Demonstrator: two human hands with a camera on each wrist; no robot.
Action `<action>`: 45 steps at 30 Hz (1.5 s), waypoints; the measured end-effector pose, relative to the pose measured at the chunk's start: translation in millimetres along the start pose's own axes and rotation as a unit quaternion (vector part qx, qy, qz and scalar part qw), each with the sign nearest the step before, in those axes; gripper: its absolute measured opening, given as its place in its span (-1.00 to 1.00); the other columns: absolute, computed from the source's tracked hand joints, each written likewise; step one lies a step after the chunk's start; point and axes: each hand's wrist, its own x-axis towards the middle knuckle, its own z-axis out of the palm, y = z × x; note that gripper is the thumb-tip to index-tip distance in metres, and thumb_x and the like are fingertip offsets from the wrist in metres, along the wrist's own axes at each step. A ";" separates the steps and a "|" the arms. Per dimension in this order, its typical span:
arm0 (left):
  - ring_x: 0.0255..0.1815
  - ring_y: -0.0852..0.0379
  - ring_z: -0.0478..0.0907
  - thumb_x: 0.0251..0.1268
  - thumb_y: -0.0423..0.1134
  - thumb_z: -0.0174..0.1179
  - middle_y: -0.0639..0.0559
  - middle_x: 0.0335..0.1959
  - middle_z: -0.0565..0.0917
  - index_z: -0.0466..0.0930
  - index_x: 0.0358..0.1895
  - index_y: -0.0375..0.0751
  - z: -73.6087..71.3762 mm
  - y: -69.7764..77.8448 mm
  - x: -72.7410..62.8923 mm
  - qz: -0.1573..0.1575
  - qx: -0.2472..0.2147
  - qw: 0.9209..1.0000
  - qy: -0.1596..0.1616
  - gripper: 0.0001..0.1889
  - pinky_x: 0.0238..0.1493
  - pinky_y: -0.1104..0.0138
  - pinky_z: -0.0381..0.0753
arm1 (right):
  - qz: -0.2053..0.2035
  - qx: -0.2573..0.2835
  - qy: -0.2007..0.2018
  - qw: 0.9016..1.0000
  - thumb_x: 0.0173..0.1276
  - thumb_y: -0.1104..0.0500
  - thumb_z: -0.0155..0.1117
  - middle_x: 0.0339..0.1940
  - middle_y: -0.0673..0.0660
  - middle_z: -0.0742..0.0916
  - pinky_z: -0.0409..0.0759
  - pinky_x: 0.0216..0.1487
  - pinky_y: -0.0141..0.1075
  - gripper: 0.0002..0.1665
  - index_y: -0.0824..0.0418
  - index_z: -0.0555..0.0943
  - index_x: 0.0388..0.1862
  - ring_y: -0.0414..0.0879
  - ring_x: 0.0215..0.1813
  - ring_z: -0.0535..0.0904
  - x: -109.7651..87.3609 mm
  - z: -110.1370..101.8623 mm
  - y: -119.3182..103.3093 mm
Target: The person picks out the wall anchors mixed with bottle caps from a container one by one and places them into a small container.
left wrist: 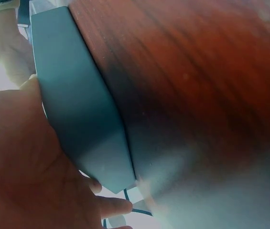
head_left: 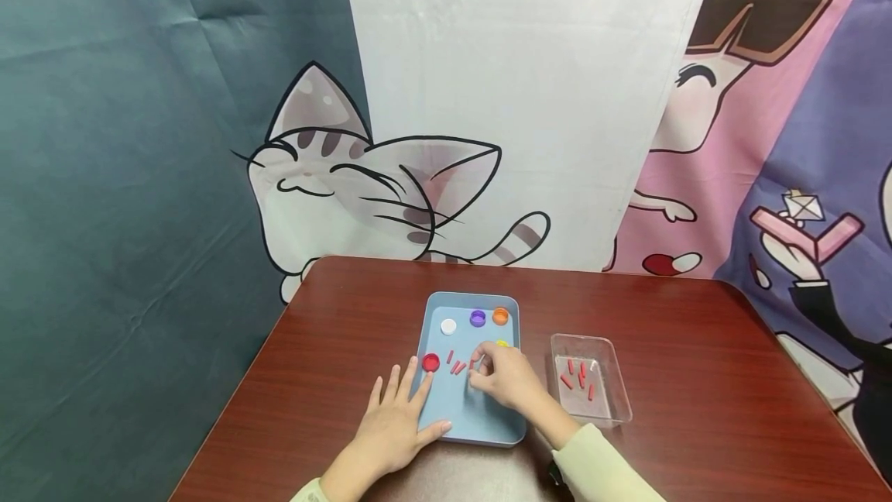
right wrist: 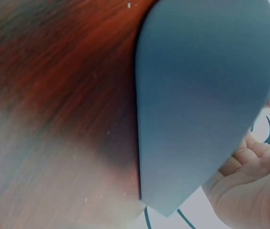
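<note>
Left hand (head_left: 394, 426) splayed, right hand (head_left: 511, 379) curled, pinching

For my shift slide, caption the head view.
Right hand pinching a red stick over a blue tray, left hand at its rim, beside a clear plastic box of red sticks.

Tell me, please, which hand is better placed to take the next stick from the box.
Probably the right hand: it is over the tray, on the side nearer the box, though it seems to pinch a stick. The left hand spreads at the tray's left edge, farther from the box.
</note>
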 end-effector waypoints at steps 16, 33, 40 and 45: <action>0.61 -0.39 -0.03 0.38 0.46 -0.08 -0.21 0.66 -0.01 0.23 0.58 -0.09 0.0 0.0 -0.9 0.003 -0.005 1.000 0.007 -0.10 0.49 -0.31 -0.06 | 0.020 0.039 0.029 0.999 0.17 0.19 0.49 -0.59 -0.18 0.55 0.43 -0.45 -0.42 -0.84 0.12 0.65 -0.31 -0.33 -0.50 0.44 -10.5 -25.6 7.5; 0.60 -0.40 -0.02 0.38 0.46 -0.08 -0.22 0.66 -0.01 0.22 0.58 -0.08 0.7 -0.1 -1.3 0.004 -0.007 1.000 0.006 -0.11 0.48 -0.32 -0.05 | 0.009 0.054 0.034 0.998 0.16 0.22 0.49 -0.55 -0.19 0.59 0.50 -0.37 -0.42 -0.82 0.09 0.65 -0.29 -0.33 -0.46 0.49 -19.8 -42.3 16.0; 0.61 -0.39 -0.03 0.39 0.46 -0.09 -0.20 0.66 -0.03 0.21 0.59 -0.07 1.8 -0.5 -1.6 0.004 -0.010 1.000 0.001 -0.10 0.49 -0.32 -0.07 | 0.030 0.053 0.047 0.997 0.15 0.21 0.50 -0.55 -0.19 0.58 0.52 -0.36 -0.42 -0.81 0.09 0.67 -0.26 -0.32 -0.46 0.50 -28.6 -47.1 20.3; 0.61 -0.39 -0.03 0.39 0.47 -0.10 -0.20 0.66 -0.03 0.20 0.59 -0.06 2.7 -1.6 -0.9 0.006 -0.006 1.000 0.005 -0.10 0.49 -0.32 -0.06 | 0.031 0.055 0.057 0.996 0.16 0.23 0.49 -0.55 -0.19 0.59 0.50 -0.36 -0.41 -0.80 0.07 0.66 -0.26 -0.31 -0.47 0.51 -33.4 -54.3 25.2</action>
